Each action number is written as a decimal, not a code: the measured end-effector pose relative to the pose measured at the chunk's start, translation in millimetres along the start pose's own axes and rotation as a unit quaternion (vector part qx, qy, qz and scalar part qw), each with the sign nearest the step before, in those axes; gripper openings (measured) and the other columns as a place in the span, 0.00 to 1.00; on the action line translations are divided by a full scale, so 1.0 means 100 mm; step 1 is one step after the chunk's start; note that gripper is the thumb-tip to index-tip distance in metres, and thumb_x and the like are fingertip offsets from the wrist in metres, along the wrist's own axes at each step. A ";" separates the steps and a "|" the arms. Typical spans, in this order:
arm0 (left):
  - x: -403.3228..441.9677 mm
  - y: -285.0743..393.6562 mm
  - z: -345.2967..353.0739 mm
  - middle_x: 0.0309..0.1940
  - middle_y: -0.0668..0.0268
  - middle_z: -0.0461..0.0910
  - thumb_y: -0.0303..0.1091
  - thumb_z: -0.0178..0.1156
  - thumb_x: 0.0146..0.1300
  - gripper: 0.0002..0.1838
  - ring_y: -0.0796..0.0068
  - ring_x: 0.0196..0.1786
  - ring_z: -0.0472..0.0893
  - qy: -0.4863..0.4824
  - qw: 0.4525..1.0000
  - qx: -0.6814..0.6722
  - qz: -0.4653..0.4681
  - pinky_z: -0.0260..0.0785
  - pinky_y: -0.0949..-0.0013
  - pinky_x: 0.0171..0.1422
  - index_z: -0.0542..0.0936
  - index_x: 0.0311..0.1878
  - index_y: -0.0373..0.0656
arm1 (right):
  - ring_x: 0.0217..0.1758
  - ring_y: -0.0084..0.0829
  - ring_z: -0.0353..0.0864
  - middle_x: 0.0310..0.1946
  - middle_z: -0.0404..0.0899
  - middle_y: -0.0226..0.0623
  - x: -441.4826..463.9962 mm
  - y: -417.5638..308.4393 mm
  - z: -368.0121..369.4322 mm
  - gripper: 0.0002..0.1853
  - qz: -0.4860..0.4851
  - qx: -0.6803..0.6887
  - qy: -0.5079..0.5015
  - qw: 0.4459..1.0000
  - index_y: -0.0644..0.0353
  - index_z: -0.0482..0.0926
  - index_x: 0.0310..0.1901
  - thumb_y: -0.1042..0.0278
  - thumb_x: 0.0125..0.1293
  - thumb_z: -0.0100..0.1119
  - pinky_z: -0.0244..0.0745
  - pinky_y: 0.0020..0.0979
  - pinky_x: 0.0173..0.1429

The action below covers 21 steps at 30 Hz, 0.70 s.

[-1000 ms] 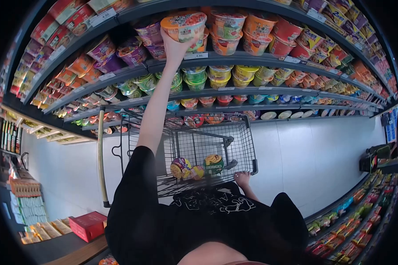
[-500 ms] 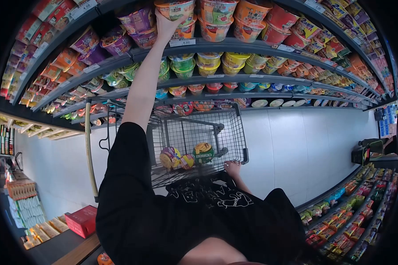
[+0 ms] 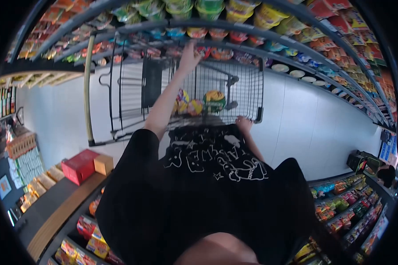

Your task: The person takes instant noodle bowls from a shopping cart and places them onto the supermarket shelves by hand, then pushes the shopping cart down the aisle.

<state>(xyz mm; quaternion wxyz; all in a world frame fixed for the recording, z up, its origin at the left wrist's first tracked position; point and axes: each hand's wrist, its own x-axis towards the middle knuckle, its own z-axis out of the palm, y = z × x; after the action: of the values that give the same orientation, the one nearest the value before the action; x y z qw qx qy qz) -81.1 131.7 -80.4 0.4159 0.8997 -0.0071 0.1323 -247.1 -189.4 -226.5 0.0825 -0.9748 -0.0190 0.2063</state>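
My left hand (image 3: 190,58) is stretched out over the far side of the shopping cart (image 3: 260,88), in front of the lower shelf. Its fingers look apart and slightly blurred, and I see nothing held in them. Just past the fingertips, a red noodle bowl (image 3: 204,52) sits on the bottom shelf. My right hand (image 3: 244,123) is closed on the cart's near rim, close to the corner. Inside the cart lie a green noodle tub (image 3: 214,101), a yellow and pink pack (image 3: 194,107) and a purple and yellow tub (image 3: 181,96), partly behind my left forearm.
Shelves of green noodle tubs (image 3: 209,9) and other cups curve across the top. The cart's handle (image 3: 89,88) stands at the left. A red box (image 3: 79,166) rests on a counter at lower left. More packet shelves (image 3: 340,203) and a person (image 3: 386,176) are at the right.
My left hand has let go of the orange noodle tub on the upper shelf and come down over the cart. The view has tilted downward, and that upper shelf section is out of sight.
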 end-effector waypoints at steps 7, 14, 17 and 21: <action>-2.41 -0.82 0.40 0.37 0.49 0.75 0.45 0.51 0.51 0.22 0.55 0.45 0.73 -0.499 0.811 0.154 -0.262 0.64 0.61 0.50 0.72 0.44 0.38 | 0.47 0.35 0.73 0.37 0.78 0.33 0.09 -0.09 -0.09 0.16 0.064 0.016 -0.089 0.994 0.43 0.77 0.38 0.55 0.46 0.47 0.51 0.45 0.56; -2.57 -1.44 0.59 0.27 0.55 0.75 0.43 0.55 0.48 0.17 0.59 0.33 0.75 -0.107 0.940 -0.033 -0.324 0.66 0.63 0.35 0.74 0.34 0.38 | 0.47 0.36 0.73 0.39 0.77 0.37 0.16 -0.14 -0.12 0.18 0.063 0.019 -0.139 0.988 0.46 0.76 0.40 0.59 0.45 0.47 0.50 0.44 0.56; -2.66 -1.91 0.76 0.21 0.64 0.76 0.37 0.58 0.47 0.13 0.71 0.25 0.76 0.032 0.863 -0.110 -0.493 0.66 0.70 0.25 0.75 0.34 0.38 | 0.45 0.39 0.74 0.37 0.77 0.39 0.13 -0.17 -0.14 0.17 0.065 0.026 -0.099 0.993 0.49 0.76 0.40 0.64 0.45 0.47 0.56 0.44 0.55; -3.08 -2.84 0.92 0.48 0.55 0.64 0.32 0.46 0.53 0.21 0.64 0.49 0.68 -0.023 0.863 -0.220 -0.453 0.60 0.66 0.48 0.62 0.53 0.43 | 0.36 0.46 0.75 0.33 0.76 0.44 0.12 -0.17 -0.14 0.12 -0.046 0.097 -0.037 0.994 0.57 0.75 0.36 0.62 0.53 0.46 0.70 0.42 0.40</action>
<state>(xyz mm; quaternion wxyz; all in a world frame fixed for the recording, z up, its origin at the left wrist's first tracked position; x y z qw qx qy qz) -321.5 218.2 -424.3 0.6170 0.6916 0.3630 -0.0967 -230.4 -174.1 -215.7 0.1852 -0.9521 -0.0468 0.2387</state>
